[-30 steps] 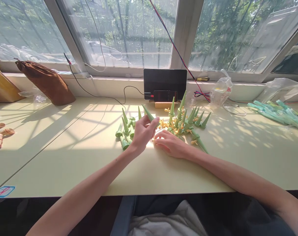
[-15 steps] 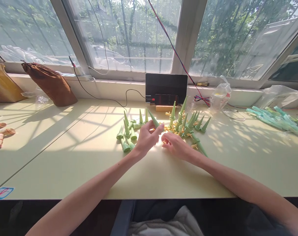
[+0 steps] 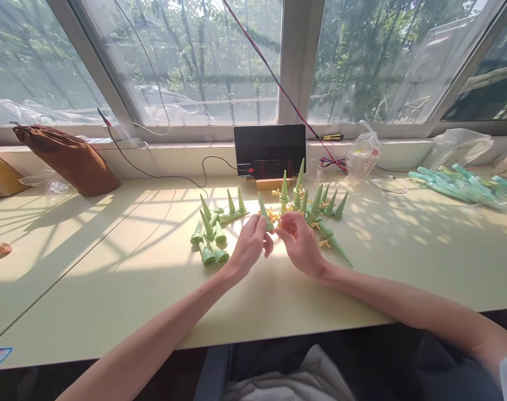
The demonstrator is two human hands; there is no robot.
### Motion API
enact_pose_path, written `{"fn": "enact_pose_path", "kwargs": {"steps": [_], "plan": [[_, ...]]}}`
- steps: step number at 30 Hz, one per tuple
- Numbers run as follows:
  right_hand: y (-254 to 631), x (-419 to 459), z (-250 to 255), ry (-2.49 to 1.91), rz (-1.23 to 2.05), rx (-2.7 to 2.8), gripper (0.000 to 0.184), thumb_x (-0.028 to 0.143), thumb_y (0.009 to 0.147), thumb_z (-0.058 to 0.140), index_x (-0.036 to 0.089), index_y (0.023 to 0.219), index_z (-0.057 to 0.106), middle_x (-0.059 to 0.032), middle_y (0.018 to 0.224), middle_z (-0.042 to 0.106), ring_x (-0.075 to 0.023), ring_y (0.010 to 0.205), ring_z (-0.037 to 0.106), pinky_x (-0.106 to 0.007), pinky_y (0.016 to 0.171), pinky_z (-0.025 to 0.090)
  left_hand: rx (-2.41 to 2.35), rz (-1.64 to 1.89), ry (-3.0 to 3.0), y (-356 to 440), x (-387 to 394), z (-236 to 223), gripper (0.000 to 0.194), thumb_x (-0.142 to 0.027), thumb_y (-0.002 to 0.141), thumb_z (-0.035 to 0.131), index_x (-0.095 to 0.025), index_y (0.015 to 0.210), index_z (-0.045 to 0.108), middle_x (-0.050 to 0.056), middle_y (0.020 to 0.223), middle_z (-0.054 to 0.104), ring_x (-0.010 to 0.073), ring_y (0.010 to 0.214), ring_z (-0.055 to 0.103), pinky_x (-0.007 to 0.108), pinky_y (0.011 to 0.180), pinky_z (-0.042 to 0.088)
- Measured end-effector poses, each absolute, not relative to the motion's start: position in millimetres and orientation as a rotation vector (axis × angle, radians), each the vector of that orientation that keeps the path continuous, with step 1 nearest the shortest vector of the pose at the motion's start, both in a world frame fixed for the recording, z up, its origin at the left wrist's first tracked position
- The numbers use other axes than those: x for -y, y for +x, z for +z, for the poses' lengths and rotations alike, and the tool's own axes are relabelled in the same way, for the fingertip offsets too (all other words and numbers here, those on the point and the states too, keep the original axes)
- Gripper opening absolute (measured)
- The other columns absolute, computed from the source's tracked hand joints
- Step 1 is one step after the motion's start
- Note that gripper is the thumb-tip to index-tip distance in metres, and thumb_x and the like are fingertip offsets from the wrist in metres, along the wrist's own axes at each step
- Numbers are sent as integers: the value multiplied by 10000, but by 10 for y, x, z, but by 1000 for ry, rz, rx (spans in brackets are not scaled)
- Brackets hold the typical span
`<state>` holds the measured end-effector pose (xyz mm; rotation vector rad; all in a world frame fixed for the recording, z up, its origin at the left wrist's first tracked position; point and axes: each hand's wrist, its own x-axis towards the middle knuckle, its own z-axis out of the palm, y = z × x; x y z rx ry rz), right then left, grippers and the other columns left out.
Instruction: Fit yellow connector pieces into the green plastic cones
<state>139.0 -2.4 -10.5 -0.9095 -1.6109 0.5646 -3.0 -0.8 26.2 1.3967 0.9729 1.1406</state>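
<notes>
My left hand (image 3: 248, 243) grips a slim green cone (image 3: 263, 211) near its wide base; the tip points up and slightly left. Close beside that base, my right hand (image 3: 302, 249) is pinched, and whatever sits between its fingertips is too small to make out. Just behind the hands lies a heap of small yellow pieces (image 3: 273, 215). To the left, several plain green cones (image 3: 209, 229) stand or lie on the table. On the right, more green cones (image 3: 316, 201) stand close together, some with yellow pieces on them, and one long cone (image 3: 339, 252) lies flat.
A black tablet (image 3: 270, 146) and a phone (image 3: 272, 169) lean on a wooden stand at the back. A brown bag (image 3: 72, 159) stands at left. Turquoise strips (image 3: 466, 186) and plastic bags (image 3: 363, 150) lie at right. A black cable (image 3: 170, 175) crosses the back.
My right hand has risen and come to the base of the cone in my left hand. The cone stands more upright. The whole view has shifted slightly.
</notes>
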Motion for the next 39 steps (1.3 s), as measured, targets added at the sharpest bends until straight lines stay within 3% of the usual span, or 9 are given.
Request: {"fn": "enact_pose_path", "kwargs": {"steps": [12, 25, 33, 39], "plan": [[1416, -55, -116, -833, 447, 1624, 127, 277, 929, 523, 231, 1046, 546, -19, 864, 590, -142, 778, 589, -305, 751, 532, -960, 1106, 1411, 5, 11, 222, 208, -378, 922, 486, -178, 868, 500, -20, 712, 494, 79, 471, 505, 232, 431, 409], [1483, -32, -106, -851, 365, 1768, 289, 281, 975, 439, 242, 1229, 573, -48, 918, 645, -172, 820, 623, -332, 757, 525, -876, 1165, 1352, 9, 2, 224, 258, -396, 940, 448, -164, 860, 530, 19, 788, 573, 60, 437, 479, 219, 402, 379], [1480, -49, -135, -891, 444, 1675, 210, 329, 953, 481, 224, 1063, 626, -41, 848, 682, -169, 725, 656, -314, 649, 546, -846, 1201, 1266, 10, -8, 210, 257, -414, 942, 439, -175, 903, 526, 10, 747, 578, 78, 442, 500, 213, 389, 369], [1493, -59, -108, -866, 382, 1689, 171, 321, 930, 540, 236, 1005, 668, -38, 878, 694, -171, 776, 656, -323, 696, 548, -852, 1239, 1284, 0, -29, 219, 252, -411, 940, 445, -179, 870, 515, -11, 720, 530, 75, 439, 492, 216, 386, 374]]}}
